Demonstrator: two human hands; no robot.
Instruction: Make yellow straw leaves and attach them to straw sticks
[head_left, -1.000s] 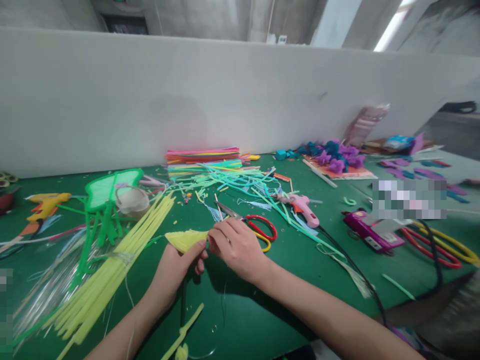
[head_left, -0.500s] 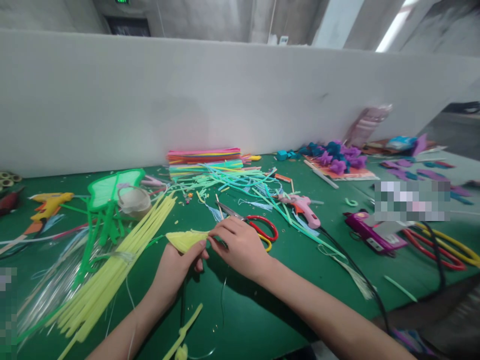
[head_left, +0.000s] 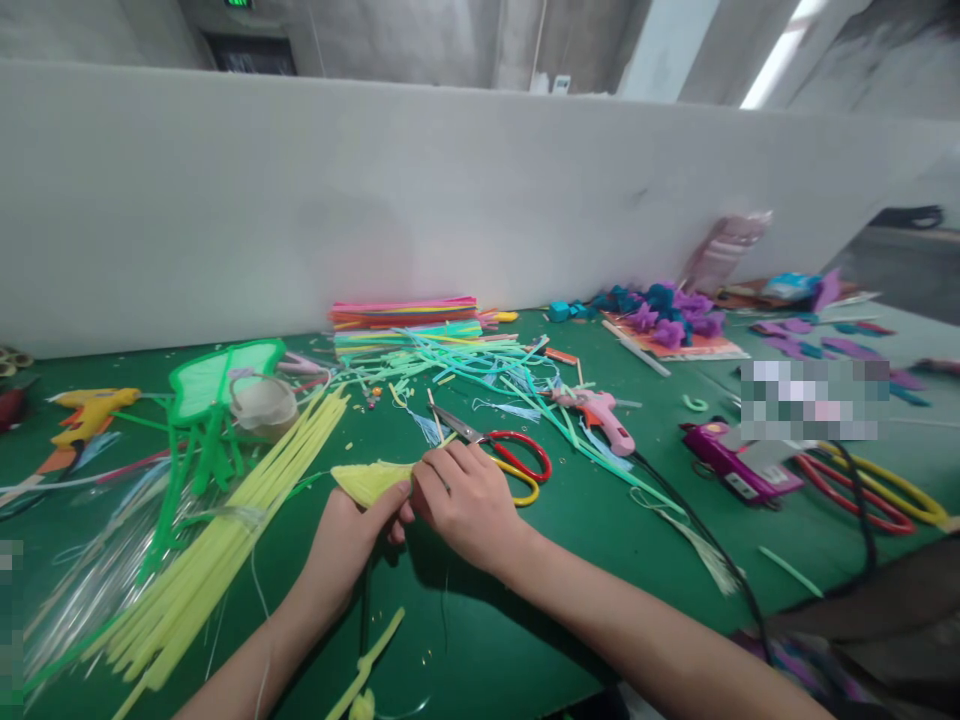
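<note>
A yellow petal-like piece [head_left: 369, 482], apparently made of fuzzy pipe cleaner, is pinched in my left hand [head_left: 367, 520] above the green tabletop. My right hand [head_left: 469, 505] has its fingers closed at the right end of the same piece, close to the left fingertips; the exact grip is hidden behind the knuckles. Just beyond the right hand lie scissors [head_left: 517, 455] with red and yellow handles. Left of my hands rests a tied bundle of yellow pipe cleaners [head_left: 225, 545]. A short knotted yellow pipe cleaner [head_left: 379, 645] lies near the front.
A pink glue gun [head_left: 606, 420] with a black cord sits to the right, a yellow glue gun [head_left: 94, 412] far left. A green wing-shaped frame [head_left: 217, 385] stands near a translucent cup [head_left: 264, 405]. Purple and blue flowers [head_left: 667, 315] and coloured pipe cleaners [head_left: 405, 312] line the back.
My right hand has shifted slightly left and its fingers have curled closer over the yellow piece's end. My left hand stays almost still. The view has turned slightly.
</note>
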